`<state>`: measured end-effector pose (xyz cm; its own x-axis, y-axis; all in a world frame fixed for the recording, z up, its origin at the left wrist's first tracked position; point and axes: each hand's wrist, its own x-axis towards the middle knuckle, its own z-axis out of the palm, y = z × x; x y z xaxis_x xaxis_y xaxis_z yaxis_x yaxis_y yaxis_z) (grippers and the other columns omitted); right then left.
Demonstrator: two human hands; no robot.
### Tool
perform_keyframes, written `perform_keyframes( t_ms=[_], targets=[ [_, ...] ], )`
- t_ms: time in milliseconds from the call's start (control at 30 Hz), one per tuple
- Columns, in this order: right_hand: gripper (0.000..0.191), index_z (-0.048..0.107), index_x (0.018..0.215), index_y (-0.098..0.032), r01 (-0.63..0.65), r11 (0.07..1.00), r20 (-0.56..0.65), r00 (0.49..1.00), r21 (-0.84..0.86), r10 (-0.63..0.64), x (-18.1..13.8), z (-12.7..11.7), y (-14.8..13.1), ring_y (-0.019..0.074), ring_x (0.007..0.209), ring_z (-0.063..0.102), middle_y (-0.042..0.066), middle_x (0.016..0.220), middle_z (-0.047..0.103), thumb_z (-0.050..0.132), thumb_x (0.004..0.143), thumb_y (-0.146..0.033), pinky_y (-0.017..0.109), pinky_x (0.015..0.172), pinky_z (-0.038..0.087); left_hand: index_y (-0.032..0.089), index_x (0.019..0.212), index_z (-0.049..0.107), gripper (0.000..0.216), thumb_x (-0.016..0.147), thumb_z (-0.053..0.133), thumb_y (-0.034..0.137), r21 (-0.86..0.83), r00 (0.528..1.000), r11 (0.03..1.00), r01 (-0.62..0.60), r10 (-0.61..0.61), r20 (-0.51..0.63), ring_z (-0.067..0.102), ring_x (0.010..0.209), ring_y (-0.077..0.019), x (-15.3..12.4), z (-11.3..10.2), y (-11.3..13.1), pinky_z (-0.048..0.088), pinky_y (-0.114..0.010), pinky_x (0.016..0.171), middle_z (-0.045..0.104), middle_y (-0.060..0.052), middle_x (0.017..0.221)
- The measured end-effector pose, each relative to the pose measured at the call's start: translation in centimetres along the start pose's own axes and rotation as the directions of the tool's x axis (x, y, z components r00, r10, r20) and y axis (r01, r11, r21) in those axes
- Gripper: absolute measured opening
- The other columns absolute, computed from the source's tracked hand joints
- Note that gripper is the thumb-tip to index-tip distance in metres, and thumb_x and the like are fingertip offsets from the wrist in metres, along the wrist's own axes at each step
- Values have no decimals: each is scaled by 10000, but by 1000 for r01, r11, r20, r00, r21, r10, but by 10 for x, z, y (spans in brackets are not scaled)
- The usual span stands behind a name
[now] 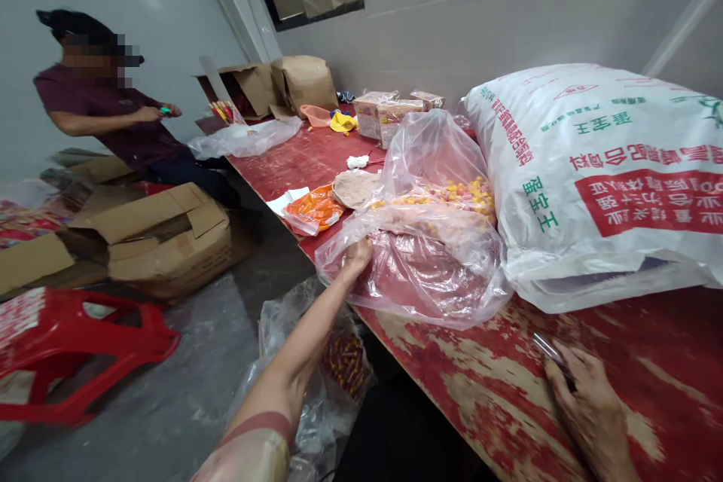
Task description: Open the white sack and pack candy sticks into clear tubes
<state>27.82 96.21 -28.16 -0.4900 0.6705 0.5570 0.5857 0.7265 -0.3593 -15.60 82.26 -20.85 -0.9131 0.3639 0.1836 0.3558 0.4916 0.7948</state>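
My left hand (357, 254) reaches out to the near edge of a large clear plastic bag (429, 256) lying on the worn red table (649, 361); its fingers are closed on the plastic. Yellow and pink small pieces (457, 194) fill the bag's far part. My right hand (587, 407) rests on the table at the lower right, fingers curled over a small clear plastic item (547, 348). A big white printed sack (604, 173) lies just right of the bag.
A person in a dark red shirt (107, 117) stands at the far left holding something small. Cardboard boxes (163, 237), a tipped red stool (73, 354), an orange packet (316, 208), boxed goods (384, 117) and a floor bag (333, 369) surround the table.
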Motion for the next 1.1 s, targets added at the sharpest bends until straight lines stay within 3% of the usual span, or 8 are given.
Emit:
perform_keyframes(
  t_ms=[100,233,333,400,433,600,967,1100],
  targets=[
    [445,639,1099,-159,64,996,44,997,-68,-61,-2,3,-4,259,865,633,129,1042,643,369,916,-462,395,736,523,144,666,581,83,716,647,150,-155,992,983,99,-85,94,657,754,-213,-26,-3,11,512,-318,734,626,-37,628],
    [359,594,1147,-165,62,990,68,995,127,-71,-11,-1,-39,235,914,643,112,1072,655,410,932,-384,372,784,535,132,762,580,149,692,657,238,-394,947,889,233,-115,299,647,583,-156,-85,5,35,544,-316,640,619,-4,625],
    [300,569,1181,-190,38,948,109,991,316,-75,-17,-8,-81,197,874,660,88,1038,672,455,929,-306,321,762,548,123,785,618,308,596,767,314,-661,865,603,447,-103,491,646,598,-141,-144,20,56,551,-315,668,642,-12,677],
    [294,568,1189,-195,21,930,133,988,367,-75,-17,-14,-103,202,899,659,92,1048,668,467,924,-275,328,777,549,120,787,645,378,524,829,320,-722,807,397,567,-89,584,637,594,-128,-181,30,68,543,-300,675,652,-7,684],
    [295,567,1191,-195,6,926,146,987,379,-66,-17,-17,-110,206,920,655,96,1059,664,466,922,-262,338,792,547,121,793,656,387,520,839,326,-724,791,355,592,-87,605,633,594,-122,-197,35,73,538,-291,675,656,-5,683],
    [308,566,1192,-210,-86,920,185,983,383,15,-19,-32,-110,214,965,638,94,1094,648,446,910,-237,367,834,537,135,802,696,360,532,842,322,-728,797,340,596,-142,587,615,629,-101,-242,51,81,509,-249,679,678,1,713],
    [289,549,1180,-179,35,977,194,978,211,-77,-27,-43,-100,229,930,635,109,1042,657,410,933,-233,363,790,518,144,801,677,342,544,843,297,-713,773,308,630,-154,616,620,681,-104,-255,53,79,510,-271,745,659,10,761],
    [299,555,1179,-191,21,968,177,982,249,-67,-25,-41,-101,221,937,638,103,1029,657,400,926,-226,369,829,524,160,809,702,292,592,815,318,-661,730,350,664,-109,675,618,708,-118,-269,52,81,504,-262,746,666,1,771]
  ],
)
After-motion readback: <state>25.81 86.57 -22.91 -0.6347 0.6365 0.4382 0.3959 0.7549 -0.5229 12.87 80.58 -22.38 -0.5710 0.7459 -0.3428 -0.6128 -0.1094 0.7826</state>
